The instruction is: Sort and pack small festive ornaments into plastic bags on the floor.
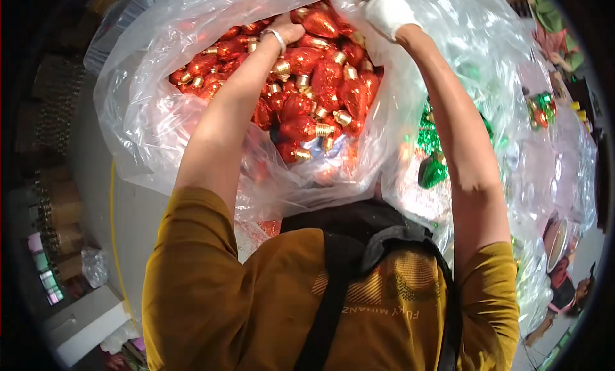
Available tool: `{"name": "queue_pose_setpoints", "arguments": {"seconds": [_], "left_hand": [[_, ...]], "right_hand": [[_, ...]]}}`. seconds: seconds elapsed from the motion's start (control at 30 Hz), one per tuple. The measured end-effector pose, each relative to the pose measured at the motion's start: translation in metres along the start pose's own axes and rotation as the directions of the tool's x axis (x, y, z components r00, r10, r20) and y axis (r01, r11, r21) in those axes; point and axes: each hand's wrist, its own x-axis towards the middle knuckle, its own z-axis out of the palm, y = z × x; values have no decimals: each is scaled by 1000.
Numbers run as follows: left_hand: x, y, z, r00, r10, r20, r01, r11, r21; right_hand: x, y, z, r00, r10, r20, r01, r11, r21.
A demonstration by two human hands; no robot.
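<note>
The red bulb-shaped ornaments (pixel 325 76) with gold screw-type caps (pixel 321 130) lie in a pile beneath the left hand and on the body side of both hands. An open clear plastic bag (pixel 144 70) surrounds the pile.

The left hand (pixel 289 32) is bare, wears a white wrist band (pixel 276 39) and touches the ornaments at the far part of the pile. Its fingers are partly hidden; whether it grips an ornament cannot be determined.

The right hand (pixel 389 14), in a white glove, is positioned at the bag's film, right of the opening. Its grip on the film cannot be confirmed. The two hands are apart, with red ornaments between them.

Green ornaments (pixel 435 171) lie nearer the body than the right hand, among clear film. Left of the left hand, beyond the bag, the floor (pixel 144 211) carries a yellow line (pixel 113 217). Another person (pixel 564 288) is partly visible well to the right of the right hand.
</note>
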Motion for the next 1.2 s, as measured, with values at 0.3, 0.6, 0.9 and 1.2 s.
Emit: {"name": "queue_pose_setpoints", "arguments": {"seconds": [0.3, 0.6, 0.9, 1.2], "left_hand": [[-176, 90, -61, 861, 465, -205, -465, 884, 54], [-105, 78, -124, 921, 292, -256, -378, 826, -418], [-268, 38, -80, 895, 445, 16, -445, 893, 69], [-397, 16, 12, 902, 396, -174, -265, 824, 500]], "right_hand": [[-94, -39, -31, 979, -141, 144, 137, 990, 36], [-156, -51, -74, 945, 108, 307, -196, 943, 269], [-344, 129, -35, 649, 669, 361, -714, 700, -15], [-295, 96, -1, 666, 591, 455, -447, 804, -391]]}}
